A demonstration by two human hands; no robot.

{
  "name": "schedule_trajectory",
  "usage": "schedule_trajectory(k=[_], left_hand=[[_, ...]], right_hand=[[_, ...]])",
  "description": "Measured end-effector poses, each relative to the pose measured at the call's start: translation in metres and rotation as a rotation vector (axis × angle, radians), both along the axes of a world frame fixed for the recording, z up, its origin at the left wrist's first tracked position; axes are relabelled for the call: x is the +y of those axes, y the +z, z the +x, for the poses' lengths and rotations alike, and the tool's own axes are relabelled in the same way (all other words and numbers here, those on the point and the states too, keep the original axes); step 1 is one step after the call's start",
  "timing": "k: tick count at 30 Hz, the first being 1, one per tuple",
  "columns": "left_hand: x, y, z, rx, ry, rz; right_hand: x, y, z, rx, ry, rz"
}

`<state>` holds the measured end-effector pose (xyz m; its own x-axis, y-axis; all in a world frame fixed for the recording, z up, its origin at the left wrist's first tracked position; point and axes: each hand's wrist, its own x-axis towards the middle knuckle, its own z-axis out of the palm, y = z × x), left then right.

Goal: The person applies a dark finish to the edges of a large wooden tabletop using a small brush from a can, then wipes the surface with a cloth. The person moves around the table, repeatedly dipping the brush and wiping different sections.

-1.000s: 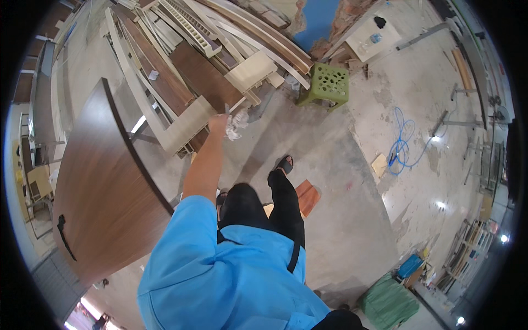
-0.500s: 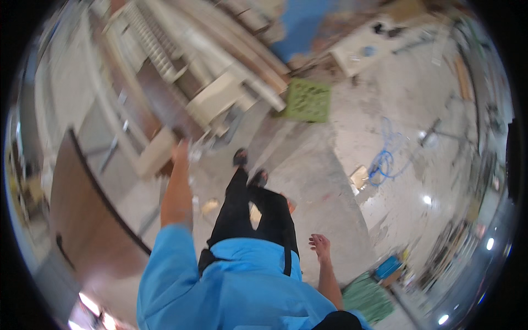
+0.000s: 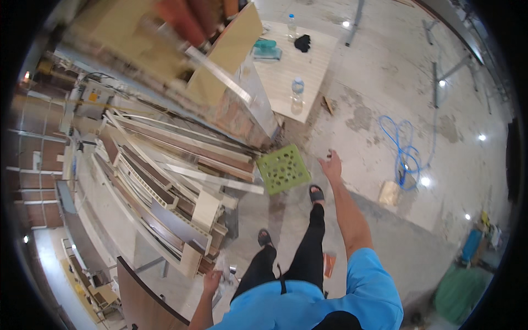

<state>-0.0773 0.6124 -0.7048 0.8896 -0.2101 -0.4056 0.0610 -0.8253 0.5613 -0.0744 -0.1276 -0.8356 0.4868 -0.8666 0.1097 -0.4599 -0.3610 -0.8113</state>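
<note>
Low in the frame, just left of centre, the left hand [image 3: 212,281] is closed around a crumpled whitish cloth or glove [image 3: 224,268], fingers curled on it, beside the top edge of a brown board [image 3: 144,300] standing at the lower left. Right of centre, the right hand [image 3: 331,165] swings out with fingers loosely spread and holds nothing, near a green perforated stool [image 3: 283,168]. Left of the legs lies a stack of long panels and trim strips [image 3: 170,187], its cut ends reaching toward the feet. As I judge it, a sandalled foot could catch on those ends or on the stool, since the walkway between them is narrow; the blue hose [image 3: 403,151] coiled on the floor at the right is another snag. Half a second ago the left arm was stretched up toward the stack and the right hand hung low by the hip; now the left is down near the board and the right is raised forward.
</note>
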Motion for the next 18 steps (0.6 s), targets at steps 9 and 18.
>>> schedule_trajectory(k=[9,18], left_hand=[[-0.197,0.121,-0.156,0.318,0.58,-0.082],[-0.329,0.066,-0.199,0.156,0.554,-0.376]], right_hand=[[-0.244,0.02,0.288,-0.035,0.188,-0.218],[-0.341,0.04,0.3,0.099,0.336,-0.3]])
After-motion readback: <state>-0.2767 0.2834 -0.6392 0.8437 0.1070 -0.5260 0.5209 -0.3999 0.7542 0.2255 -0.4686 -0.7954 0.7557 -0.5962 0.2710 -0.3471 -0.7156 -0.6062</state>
